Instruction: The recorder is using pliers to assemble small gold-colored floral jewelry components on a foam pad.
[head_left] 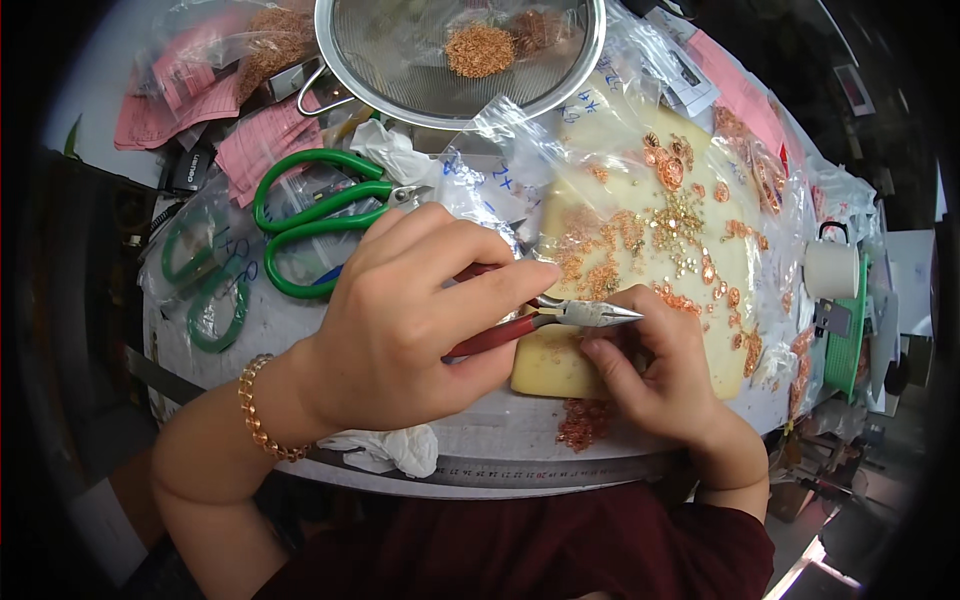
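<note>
1. Two bare hands over one seriously crowded table (500,435). Left hand (410,315) is wrapped around a single pair of pliers (590,314), held over the near part of a yellow pad (540,378), nose aimed right.
2. Right hand (655,375) is at the plier tip, thumb and forefinger bent toward each other. Can't tell if it's pinching anything, or if the tip actually touches the forefinger it overlaps.
3. What's in the way: left hand hides part of some green-handled scissors (310,210), and a second green-handled tool (205,300) sits farther left under clear plastic. Loose clear bags (510,150) spill onto the pad's far side.
4. More counts: one sieve (345,75) at the far edge, one white cup-like thing (832,268) and one green mesh piece (848,345) on the right, two crumpled white tissues (395,150), one bracelet (262,412) on the left wrist. Pink slips (265,145) and coppery bits (672,170) are way too many to count.
5. Materials: pliers have smooth red grips and a tapered metal nose. Sieve is fine metal mesh with a round rim, coppery grains (480,50) heaped inside. Pad looks flat and matte, covered in ovals, chains and tiny gold pieces (678,225). Reddish pile (583,424) sits just off its near edge, beside a curved ruler strip (540,472).
</note>
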